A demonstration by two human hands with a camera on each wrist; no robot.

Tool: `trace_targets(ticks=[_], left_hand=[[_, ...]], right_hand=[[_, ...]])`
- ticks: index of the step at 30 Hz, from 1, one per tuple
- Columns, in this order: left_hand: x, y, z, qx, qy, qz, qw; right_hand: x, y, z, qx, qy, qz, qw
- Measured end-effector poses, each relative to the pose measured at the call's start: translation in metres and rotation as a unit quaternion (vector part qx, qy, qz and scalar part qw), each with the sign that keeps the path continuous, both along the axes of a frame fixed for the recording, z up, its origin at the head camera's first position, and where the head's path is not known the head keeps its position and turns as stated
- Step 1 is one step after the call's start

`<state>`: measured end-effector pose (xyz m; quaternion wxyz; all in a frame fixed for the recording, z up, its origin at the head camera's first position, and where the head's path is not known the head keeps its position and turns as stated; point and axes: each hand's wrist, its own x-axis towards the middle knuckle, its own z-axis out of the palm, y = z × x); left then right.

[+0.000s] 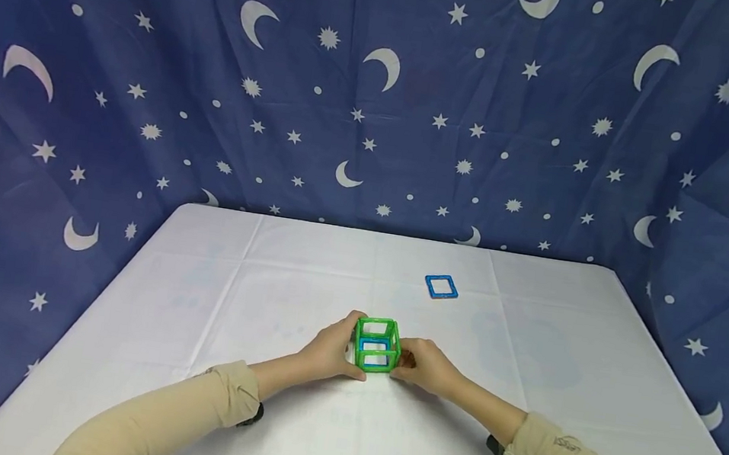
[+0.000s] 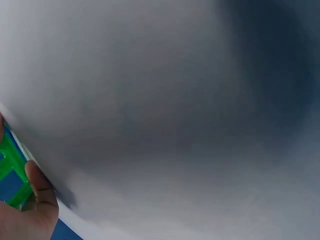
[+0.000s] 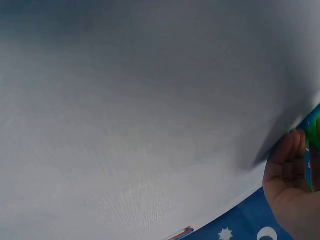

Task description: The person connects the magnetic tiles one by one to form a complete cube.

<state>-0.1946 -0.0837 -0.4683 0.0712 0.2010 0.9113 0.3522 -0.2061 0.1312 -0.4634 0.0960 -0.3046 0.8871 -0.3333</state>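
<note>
In the head view an open box of green square frames [image 1: 376, 351] with a blue square at its base stands on the white table. My left hand [image 1: 329, 347] grips its left side, thumb at the near corner and fingers at the far one. On the right side, my right hand [image 1: 430, 368] holds the box between thumb and curled fingers. The left wrist view shows the left hand [image 2: 37, 212] at the green frame [image 2: 17, 192]. At the right edge of the right wrist view, the right hand [image 3: 292, 187] touches the green piece [image 3: 314, 131].
A loose blue square frame [image 1: 442, 287] lies flat on the white table [image 1: 292, 249], behind and to the right of the box. Its edge [image 3: 180, 233] shows low in the right wrist view. Behind the table hangs a blue cloth [image 1: 415, 157] with moons and stars.
</note>
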Motion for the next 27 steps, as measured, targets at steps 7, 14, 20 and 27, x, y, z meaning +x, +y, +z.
trace_targets(ticks=[7,14,20,27], left_hand=[[0.0,0.001,-0.001,-0.019,0.016,0.011,0.9996],[-0.002,0.003,0.0,-0.028,0.023,0.008,0.9993],[-0.004,0.002,0.0,-0.041,0.029,0.01,0.9987],[-0.004,0.0,0.0,-0.053,0.03,0.015,0.998]], right_hand=[[0.006,-0.002,-0.001,-0.003,0.005,-0.026,0.9996],[0.007,0.001,-0.001,-0.003,0.015,-0.028,0.9995],[-0.007,0.009,0.008,0.014,0.004,0.05,0.9986],[-0.024,0.014,0.015,-0.031,-0.132,0.055,0.9893]])
